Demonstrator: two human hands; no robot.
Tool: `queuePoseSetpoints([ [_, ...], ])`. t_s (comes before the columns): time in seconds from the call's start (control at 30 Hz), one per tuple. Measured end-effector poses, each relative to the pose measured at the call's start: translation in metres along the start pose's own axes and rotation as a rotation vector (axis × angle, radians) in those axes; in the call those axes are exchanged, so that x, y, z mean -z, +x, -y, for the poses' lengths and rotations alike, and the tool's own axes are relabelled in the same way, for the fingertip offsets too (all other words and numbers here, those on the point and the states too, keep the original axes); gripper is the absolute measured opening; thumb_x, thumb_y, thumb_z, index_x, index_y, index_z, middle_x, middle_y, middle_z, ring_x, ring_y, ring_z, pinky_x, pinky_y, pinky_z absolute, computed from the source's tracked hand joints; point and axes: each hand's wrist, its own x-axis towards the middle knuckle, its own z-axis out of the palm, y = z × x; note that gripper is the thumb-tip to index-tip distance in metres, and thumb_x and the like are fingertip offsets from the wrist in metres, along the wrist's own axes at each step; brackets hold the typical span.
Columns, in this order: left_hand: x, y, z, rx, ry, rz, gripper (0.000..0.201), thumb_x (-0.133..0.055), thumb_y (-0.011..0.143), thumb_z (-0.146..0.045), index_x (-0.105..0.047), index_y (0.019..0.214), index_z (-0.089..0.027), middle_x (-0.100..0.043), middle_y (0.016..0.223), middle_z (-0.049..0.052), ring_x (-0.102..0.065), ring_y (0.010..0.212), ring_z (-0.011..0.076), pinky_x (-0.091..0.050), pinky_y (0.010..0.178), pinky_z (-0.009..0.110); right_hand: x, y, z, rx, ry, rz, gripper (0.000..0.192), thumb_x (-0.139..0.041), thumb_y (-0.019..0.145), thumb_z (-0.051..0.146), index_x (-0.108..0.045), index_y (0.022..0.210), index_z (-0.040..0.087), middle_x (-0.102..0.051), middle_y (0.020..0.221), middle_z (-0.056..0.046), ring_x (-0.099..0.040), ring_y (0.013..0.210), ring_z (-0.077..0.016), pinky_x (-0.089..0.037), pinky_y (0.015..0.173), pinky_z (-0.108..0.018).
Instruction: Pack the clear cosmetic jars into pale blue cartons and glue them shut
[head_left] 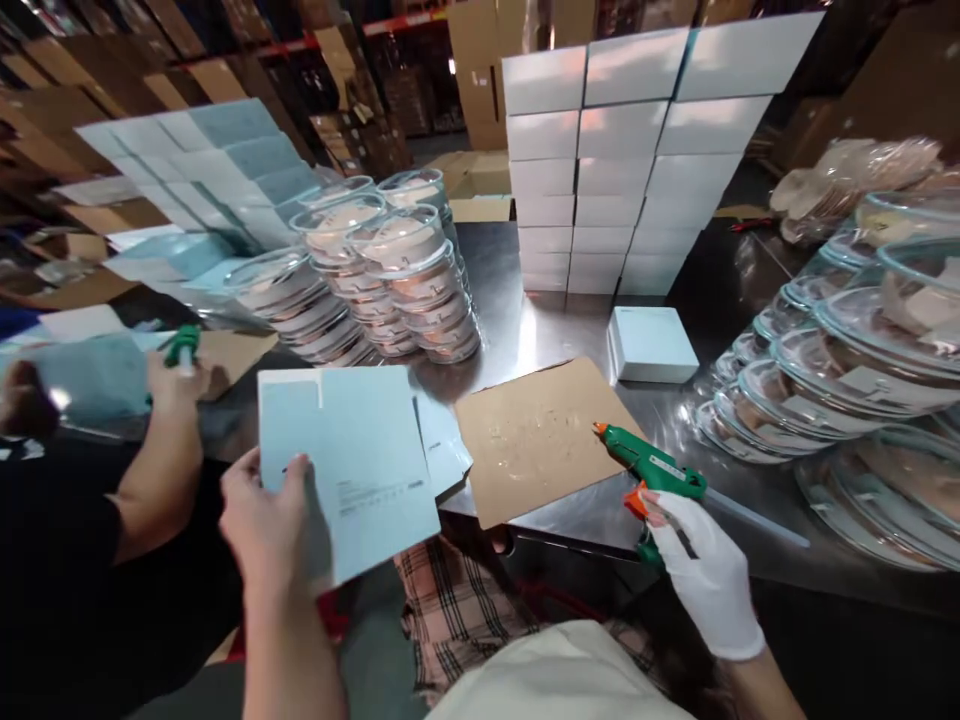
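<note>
Warehouse shelving and brown cartons behind; up front a steel table, crowded. Stacked white boxes at the back, one more white box lying alone nearer by, stacks of clear lidded dishes to the left and more of them along the right edge. Brown cardboard sheet flat on the steel, spotted with what looks like dried glue. Left hand raised above the near table edge, fingers and thumb pinched on the lower left corner of a flat pale-blue carton blank; probably light, thin and floppy, easily creased, so better gripped at an edge or close to a fold than out at a corner. Right hand, in a white glove, wrapped around the handle of a green glue gun, orange nozzle over the cardboard sheet; likely light, rigid, hot at the tip, best kept by the handle. Further left, another person's hand closed on a second green tool.
</note>
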Motion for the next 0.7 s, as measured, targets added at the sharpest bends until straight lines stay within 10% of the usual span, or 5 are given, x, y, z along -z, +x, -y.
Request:
queuePoseSetpoints([
  [0.1,0.022,-0.051,-0.036,-0.209,-0.132,-0.007,0.051,-0.066,0.088,-0.064,-0.070,0.122,-0.027,-0.077,0.114,0.005,-0.074,0.102,0.0306,-0.060,0.095,0.047,0.000,0.016,0.033,0.231,-0.033,-0.060,0.037,-0.066,0.097,0.024,-0.069,0.133,0.028,-0.075,0.129,-0.010,-0.071,0.119,-0.0303,-0.057,0.104,-0.050],
  [0.23,0.013,-0.108,-0.079,-0.719,-0.372,0.557,0.024,-0.065,0.097,-0.041,-0.074,0.117,-0.028,-0.081,0.103,0.002,-0.078,0.086,0.0208,-0.061,0.075,0.026,-0.011,0.034,0.068,0.427,-0.059,-0.040,0.041,-0.066,0.094,0.021,-0.068,0.134,0.025,-0.077,0.120,-0.010,-0.071,0.114,-0.0283,-0.057,0.101,-0.045],
  [0.37,-0.016,-0.122,-0.078,-0.892,-0.519,0.756,0.020,-0.063,0.100,-0.026,-0.074,0.116,-0.027,-0.083,0.098,0.003,-0.080,0.081,0.0181,-0.060,0.070,0.022,-0.004,0.030,0.068,0.082,0.116,0.156,0.023,-0.063,0.096,0.032,-0.074,0.112,0.020,-0.078,0.100,-0.008,-0.073,0.092,-0.0250,-0.059,0.089,-0.040],
  [0.53,-0.043,-0.130,-0.055,-0.816,-0.546,0.933,0.028,-0.062,0.102,-0.037,-0.076,0.124,-0.029,-0.083,0.112,0.008,-0.081,0.097,0.0256,-0.066,0.081,0.032,0.011,0.013,0.048,-0.384,0.666,0.874,0.051,-0.062,0.094,0.064,-0.078,0.106,0.018,-0.078,0.102,-0.006,-0.074,0.093,-0.0239,-0.061,0.087,-0.035],
  [0.7,-0.058,-0.169,-0.037,-0.986,-0.350,1.185,0.117,-0.088,0.063,-0.073,-0.045,0.162,-0.026,-0.057,0.154,0.021,-0.064,0.133,0.0447,-0.054,0.110,0.058,0.011,-0.010,0.035,-0.595,0.973,0.967,0.067,-0.058,0.090,0.078,-0.081,0.096,0.015,-0.079,0.092,-0.009,-0.075,0.090,-0.0261,-0.063,0.087,-0.040],
])
